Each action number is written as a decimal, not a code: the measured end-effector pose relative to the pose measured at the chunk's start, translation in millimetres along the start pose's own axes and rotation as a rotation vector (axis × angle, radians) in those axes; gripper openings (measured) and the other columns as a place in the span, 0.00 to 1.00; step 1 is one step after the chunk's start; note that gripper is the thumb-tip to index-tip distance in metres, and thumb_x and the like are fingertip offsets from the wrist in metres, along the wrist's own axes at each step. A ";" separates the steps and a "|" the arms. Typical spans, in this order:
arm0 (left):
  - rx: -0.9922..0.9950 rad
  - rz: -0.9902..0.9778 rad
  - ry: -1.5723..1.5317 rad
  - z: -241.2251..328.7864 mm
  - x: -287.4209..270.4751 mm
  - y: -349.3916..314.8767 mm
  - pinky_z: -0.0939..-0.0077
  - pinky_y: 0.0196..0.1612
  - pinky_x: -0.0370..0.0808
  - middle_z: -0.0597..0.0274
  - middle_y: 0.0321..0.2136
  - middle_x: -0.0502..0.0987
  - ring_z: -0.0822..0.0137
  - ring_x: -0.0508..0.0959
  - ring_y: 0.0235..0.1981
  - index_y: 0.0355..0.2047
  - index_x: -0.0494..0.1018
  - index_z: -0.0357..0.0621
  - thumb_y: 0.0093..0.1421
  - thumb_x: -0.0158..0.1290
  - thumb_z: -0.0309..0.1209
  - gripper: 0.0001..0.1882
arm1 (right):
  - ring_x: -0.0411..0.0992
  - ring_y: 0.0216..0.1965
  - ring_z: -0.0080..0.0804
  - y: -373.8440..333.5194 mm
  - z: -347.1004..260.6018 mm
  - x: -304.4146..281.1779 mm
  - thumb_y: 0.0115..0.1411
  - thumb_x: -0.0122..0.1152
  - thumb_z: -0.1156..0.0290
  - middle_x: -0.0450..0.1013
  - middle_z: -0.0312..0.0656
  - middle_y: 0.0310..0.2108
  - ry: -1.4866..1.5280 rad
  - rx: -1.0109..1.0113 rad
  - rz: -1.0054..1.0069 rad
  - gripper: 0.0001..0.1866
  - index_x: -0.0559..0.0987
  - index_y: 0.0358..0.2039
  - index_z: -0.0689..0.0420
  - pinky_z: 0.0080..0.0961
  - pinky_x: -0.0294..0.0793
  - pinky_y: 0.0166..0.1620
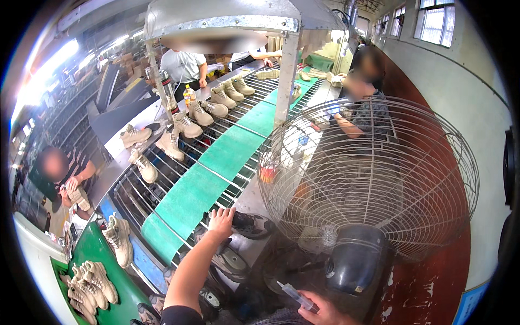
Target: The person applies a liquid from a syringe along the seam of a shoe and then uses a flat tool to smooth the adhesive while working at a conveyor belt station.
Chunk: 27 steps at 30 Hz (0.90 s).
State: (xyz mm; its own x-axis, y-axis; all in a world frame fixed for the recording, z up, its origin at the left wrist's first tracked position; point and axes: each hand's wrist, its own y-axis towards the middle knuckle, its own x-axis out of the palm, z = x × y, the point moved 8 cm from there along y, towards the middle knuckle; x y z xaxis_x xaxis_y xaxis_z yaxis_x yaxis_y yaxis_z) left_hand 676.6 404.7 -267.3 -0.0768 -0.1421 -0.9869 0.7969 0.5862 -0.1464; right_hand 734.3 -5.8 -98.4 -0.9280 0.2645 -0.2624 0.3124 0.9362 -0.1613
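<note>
My left hand (220,222) is stretched forward to the near edge of the roller conveyor. Its fingers are bent over the end of a dark shoe (254,226) with a grey sole edge. In my right hand (326,313), low in the picture, is a clear syringe (299,296), its pale tip pointing up and to the left. Beneath my left forearm lie several more dark grey shoes (232,262), partly hidden by the arm.
A large wire-caged fan (371,162) stands close on the right. A green belt (208,173) runs along the conveyor, with several beige boots (187,126) on its left. More beige shoes (93,284) lie on a green surface (100,246). Co-workers (184,67) stand around the line.
</note>
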 end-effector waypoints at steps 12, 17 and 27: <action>0.147 0.053 -0.012 11.9 -8.6 18.4 0.58 0.56 0.71 0.57 0.45 0.78 0.55 0.77 0.52 0.49 0.72 0.50 0.45 0.68 0.43 0.32 | 0.74 0.47 0.30 -27.7 22.2 -16.0 0.65 0.64 0.67 0.76 0.45 0.50 -0.007 0.117 0.067 0.30 0.68 0.65 0.61 0.29 0.74 0.51; 0.298 0.227 0.144 27.2 -49.0 -9.2 0.61 0.56 0.71 0.60 0.42 0.75 0.57 0.75 0.50 0.47 0.71 0.47 0.44 0.65 0.35 0.29 | 0.74 0.48 0.33 -28.4 23.7 -16.6 0.65 0.65 0.65 0.75 0.47 0.50 0.064 0.173 0.041 0.31 0.67 0.65 0.63 0.29 0.74 0.51; -0.154 0.326 -0.194 -13.7 -211.1 -183.4 0.56 0.47 0.77 0.49 0.39 0.75 0.47 0.78 0.44 0.42 0.71 0.40 0.45 0.70 0.46 0.31 | 0.73 0.36 0.20 10.8 -3.6 -5.3 0.65 0.62 0.70 0.74 0.37 0.37 0.144 -0.160 0.161 0.27 0.68 0.62 0.64 0.21 0.75 0.42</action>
State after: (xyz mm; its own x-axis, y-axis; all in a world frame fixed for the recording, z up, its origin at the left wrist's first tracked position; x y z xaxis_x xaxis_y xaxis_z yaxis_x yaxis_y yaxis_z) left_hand 538.5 338.1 -33.0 0.2913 -0.0687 -0.9542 0.6609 0.7356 0.1488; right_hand 741.8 3.8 -95.3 -0.8917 0.4329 -0.1323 0.4334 0.9008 0.0268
